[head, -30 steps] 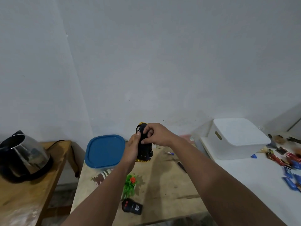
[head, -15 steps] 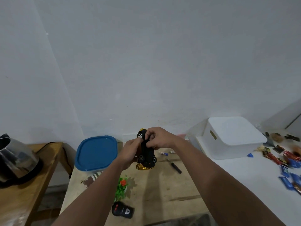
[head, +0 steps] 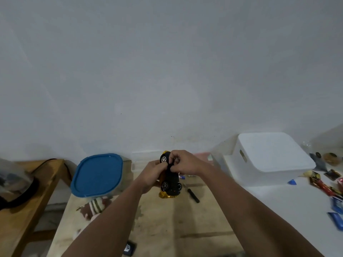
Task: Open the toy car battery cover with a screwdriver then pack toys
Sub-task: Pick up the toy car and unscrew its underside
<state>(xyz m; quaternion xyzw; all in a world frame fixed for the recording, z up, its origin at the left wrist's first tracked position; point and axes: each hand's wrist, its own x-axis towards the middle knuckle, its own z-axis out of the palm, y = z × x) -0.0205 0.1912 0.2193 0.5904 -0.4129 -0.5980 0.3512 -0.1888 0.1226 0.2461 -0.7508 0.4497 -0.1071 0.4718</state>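
Note:
A black-bottomed, gold toy car [head: 171,180] is held up over the wooden table [head: 185,229], its underside and wheels turned toward me. My left hand [head: 152,173] grips its left side. My right hand [head: 183,162] pinches at the upper part of the underside with its fingertips. A black-handled screwdriver [head: 192,193] lies on the table just right of the car, apart from both hands. The battery cover is hidden under my fingers.
A clear container with a blue lid [head: 97,175] stands at the back left, a striped plush toy [head: 95,205] in front of it. A black remote [head: 129,248] lies near the front edge. A white bin [head: 269,156] and snack packets [head: 323,184] sit on the white table at right. A kettle [head: 13,179] stands on the left table.
The view has tilted and shifted left to right, so the kettle slid toward the left edge. Both hands stay on the car, which has tipped slightly so more of its underside shows.

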